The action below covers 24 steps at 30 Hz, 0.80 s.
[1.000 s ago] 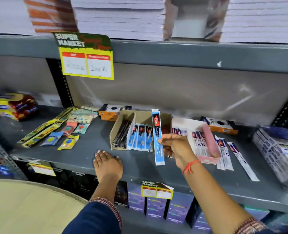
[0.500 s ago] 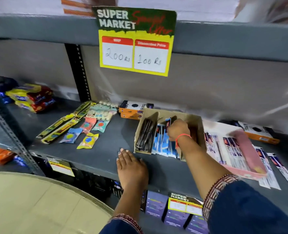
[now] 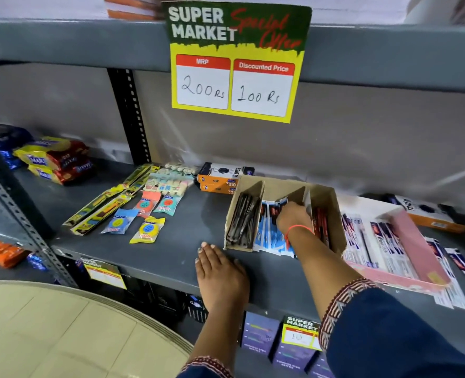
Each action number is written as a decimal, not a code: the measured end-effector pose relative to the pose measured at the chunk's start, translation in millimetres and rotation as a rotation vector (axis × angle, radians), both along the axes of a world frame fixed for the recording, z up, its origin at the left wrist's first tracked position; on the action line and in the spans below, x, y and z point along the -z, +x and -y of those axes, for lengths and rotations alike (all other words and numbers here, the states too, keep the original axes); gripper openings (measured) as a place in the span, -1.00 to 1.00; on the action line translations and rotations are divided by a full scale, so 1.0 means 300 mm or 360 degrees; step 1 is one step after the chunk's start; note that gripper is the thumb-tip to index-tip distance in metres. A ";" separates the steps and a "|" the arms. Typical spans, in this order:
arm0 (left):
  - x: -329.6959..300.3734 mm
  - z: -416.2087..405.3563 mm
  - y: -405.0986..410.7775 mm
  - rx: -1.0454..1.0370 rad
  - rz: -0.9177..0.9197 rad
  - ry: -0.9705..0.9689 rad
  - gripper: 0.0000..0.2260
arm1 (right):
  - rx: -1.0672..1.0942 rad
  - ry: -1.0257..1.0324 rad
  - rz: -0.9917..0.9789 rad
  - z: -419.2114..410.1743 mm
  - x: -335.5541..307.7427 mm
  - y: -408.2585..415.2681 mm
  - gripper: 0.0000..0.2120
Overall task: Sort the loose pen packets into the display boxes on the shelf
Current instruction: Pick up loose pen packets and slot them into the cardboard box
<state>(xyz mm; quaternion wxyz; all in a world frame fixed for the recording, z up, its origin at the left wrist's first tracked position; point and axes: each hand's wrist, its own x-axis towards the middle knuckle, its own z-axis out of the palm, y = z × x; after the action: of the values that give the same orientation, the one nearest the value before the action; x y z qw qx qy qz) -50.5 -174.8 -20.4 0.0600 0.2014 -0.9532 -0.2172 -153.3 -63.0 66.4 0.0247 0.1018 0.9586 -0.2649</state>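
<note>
A brown cardboard display box [image 3: 324, 196] with three compartments stands on the grey shelf [image 3: 171, 249]. Dark pens fill its left slot, blue pen packets [image 3: 269, 237] the middle one, red packets [image 3: 321, 225] the right one. My right hand [image 3: 292, 218] reaches into the middle slot, fingers down among the blue packets; whether it grips one is hidden. My left hand [image 3: 220, 271] lies flat on the shelf's front edge, fingers apart. A pink display box [image 3: 414, 246] to the right holds white-and-purple pen packets [image 3: 373, 241]. Loose packets [image 3: 460, 271] lie beside it.
Orange and black pen cartons [image 3: 220, 177] sit behind the brown box, another [image 3: 427, 214] at the far right. Long pencil packs [image 3: 108, 203] and small sharpener packets [image 3: 146, 230] lie to the left. Biscuit packs [image 3: 54, 159] sit at the far left. A price sign [image 3: 236, 61] hangs above.
One second ago my right hand held a blue pen packet upright before the brown box. It has gone down into the middle slot and stays there. The view moved closer and leftward.
</note>
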 end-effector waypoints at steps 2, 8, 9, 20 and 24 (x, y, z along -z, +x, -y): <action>-0.001 -0.002 0.000 -0.0001 -0.0008 -0.0007 -0.43 | -0.0034 0.0088 -0.0021 -0.006 0.011 0.006 -0.73; 0.005 0.000 -0.001 -0.0009 -0.0014 -0.0028 -0.43 | -0.0194 0.0401 -0.0062 -0.013 0.048 0.010 -0.68; 0.005 -0.001 -0.002 -0.0010 -0.0012 -0.0040 -0.43 | -0.0214 0.0444 -0.0090 -0.014 0.051 0.011 -0.67; -0.029 -0.015 0.006 -0.0020 0.0164 -0.0158 -0.47 | -0.0299 0.0517 -0.0837 -0.140 -0.014 0.196 -0.59; -0.040 -0.090 0.047 -0.0026 0.0173 -0.0071 -0.47 | 0.0168 0.0321 -0.1139 -0.369 -0.014 0.273 -0.72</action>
<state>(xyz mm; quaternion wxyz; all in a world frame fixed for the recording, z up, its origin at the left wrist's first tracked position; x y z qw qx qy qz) -36.4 -147.8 -8.5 0.0143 0.2195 -0.9580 -0.1841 -71.3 47.6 70.7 -0.3356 0.0541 0.9213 -0.1889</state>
